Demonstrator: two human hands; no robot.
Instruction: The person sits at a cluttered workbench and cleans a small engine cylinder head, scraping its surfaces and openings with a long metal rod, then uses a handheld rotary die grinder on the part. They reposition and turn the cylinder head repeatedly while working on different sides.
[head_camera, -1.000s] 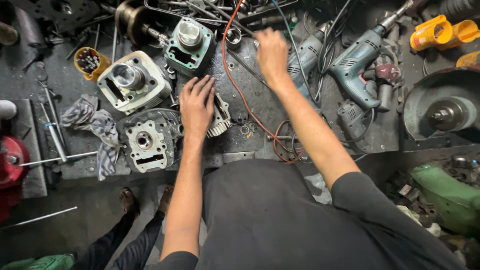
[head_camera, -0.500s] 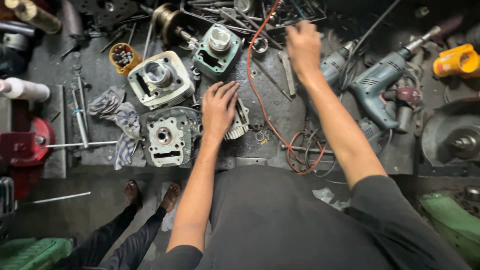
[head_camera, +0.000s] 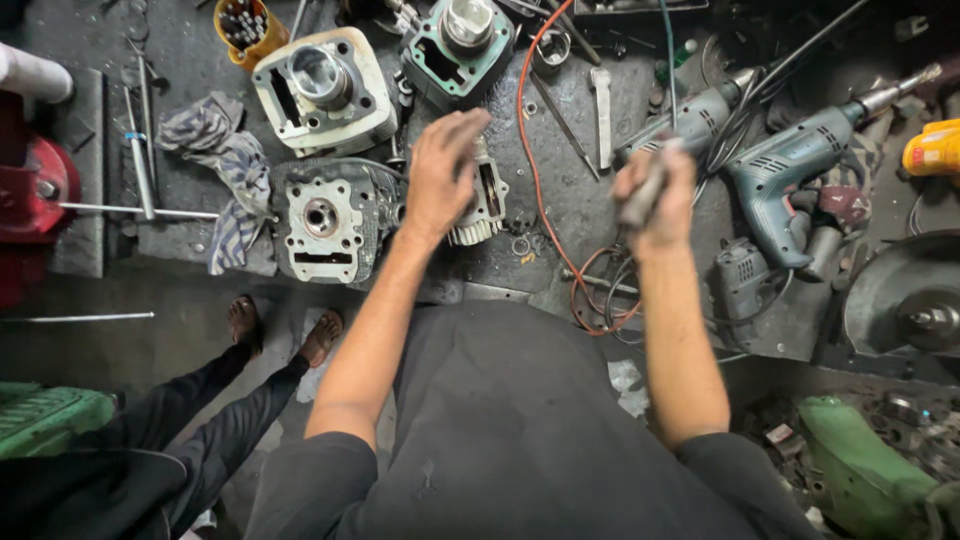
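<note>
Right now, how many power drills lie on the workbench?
2, maybe more hidden in the clutter. One grey-blue drill lies right of the right hand, chuck pointing to the upper right. A second drill lies above that hand, partly covered by cables.

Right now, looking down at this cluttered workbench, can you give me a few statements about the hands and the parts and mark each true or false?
1. The right hand is closed around a slim grey tool. True.
2. The left hand holds a power drill. False: it rests open over a small finned engine part; the blue-green drill lies on the bench to the right.
3. A striped rag lies left of the grey cylinder head. True.
4. The orange cup is empty. False: it holds small dark pieces.
5. A red cable runs across the bench between the two hands. True.
</note>
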